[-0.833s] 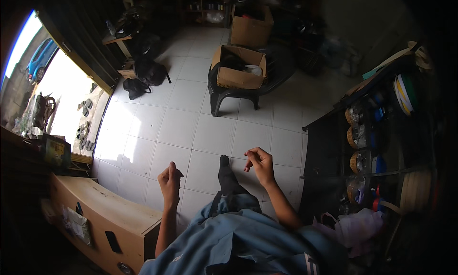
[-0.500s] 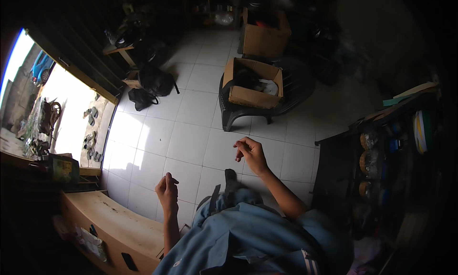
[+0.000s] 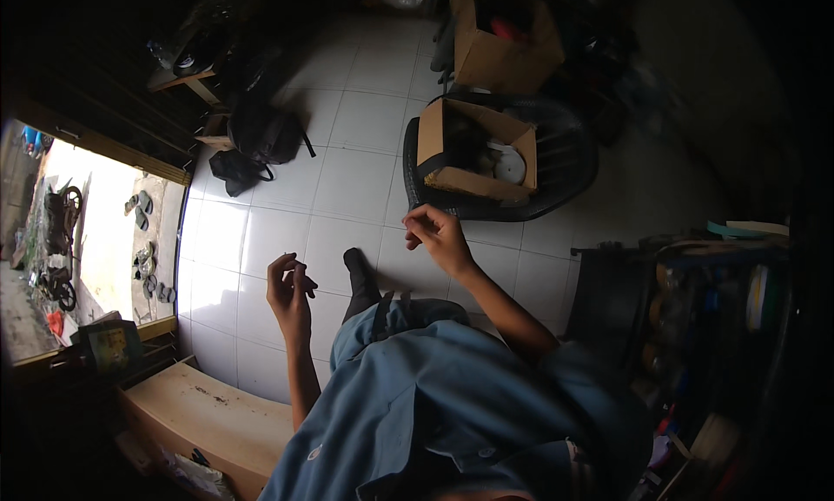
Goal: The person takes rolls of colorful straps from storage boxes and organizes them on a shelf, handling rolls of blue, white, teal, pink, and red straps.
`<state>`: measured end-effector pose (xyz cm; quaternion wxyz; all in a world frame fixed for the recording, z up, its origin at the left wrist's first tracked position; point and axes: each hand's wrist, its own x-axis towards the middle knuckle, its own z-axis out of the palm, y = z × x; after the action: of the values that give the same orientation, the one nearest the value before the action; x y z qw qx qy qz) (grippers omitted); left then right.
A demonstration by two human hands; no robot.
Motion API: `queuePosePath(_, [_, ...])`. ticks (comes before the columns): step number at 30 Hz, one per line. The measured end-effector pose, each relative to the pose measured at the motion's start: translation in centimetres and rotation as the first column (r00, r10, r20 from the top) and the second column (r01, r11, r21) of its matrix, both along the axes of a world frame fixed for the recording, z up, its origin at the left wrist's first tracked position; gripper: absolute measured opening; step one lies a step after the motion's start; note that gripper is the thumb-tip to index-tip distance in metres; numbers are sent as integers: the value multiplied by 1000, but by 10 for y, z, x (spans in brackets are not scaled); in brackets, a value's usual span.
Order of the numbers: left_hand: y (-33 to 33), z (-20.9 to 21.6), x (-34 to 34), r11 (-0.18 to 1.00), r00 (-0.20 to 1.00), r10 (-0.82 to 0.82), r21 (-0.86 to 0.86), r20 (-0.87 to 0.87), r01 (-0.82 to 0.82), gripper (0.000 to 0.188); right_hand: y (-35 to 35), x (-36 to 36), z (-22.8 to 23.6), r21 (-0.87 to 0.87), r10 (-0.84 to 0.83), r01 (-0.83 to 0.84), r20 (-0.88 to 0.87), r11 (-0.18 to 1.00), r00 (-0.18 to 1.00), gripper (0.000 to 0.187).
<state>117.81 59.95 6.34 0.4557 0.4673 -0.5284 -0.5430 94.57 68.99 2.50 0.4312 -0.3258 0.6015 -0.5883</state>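
Pale floor tiles (image 3: 347, 184) lie under the left hand (image 3: 290, 297) and right hand (image 3: 441, 240), each empty, fingers loosely curled; ahead, the nearer cardboard box (image 3: 478, 182) opens upward, long axis left-to-right.

The left hand (image 3: 291, 291) hangs loosely curled above the pale tiled floor (image 3: 347, 180), well apart from the similarly curled right hand (image 3: 441, 240). Beyond them an open cardboard box (image 3: 486, 187) sits on a dark chair (image 3: 566, 164), a second box (image 3: 504, 62) behind it. Black bags (image 3: 268, 138) lie leftward, sandals (image 3: 143, 210) outside in bright light.
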Motion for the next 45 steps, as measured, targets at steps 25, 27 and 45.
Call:
queuePosePath(25, [-399,-24,-311,854,839,-517,34,170,519,14,-300,-270,-43,-72,-444,442,-31,894,895,16])
queuePosePath(27, [-421,-23,-347,842,833,-536,21,134,539,11,-318,-310,-46,-60,-444,444,18,894,896,18])
queuePosePath(45, [-610,-61,-694,164,179,-980,159,-85,974,11,-419,-476,-66,256,-891,854,110,453,440,22])
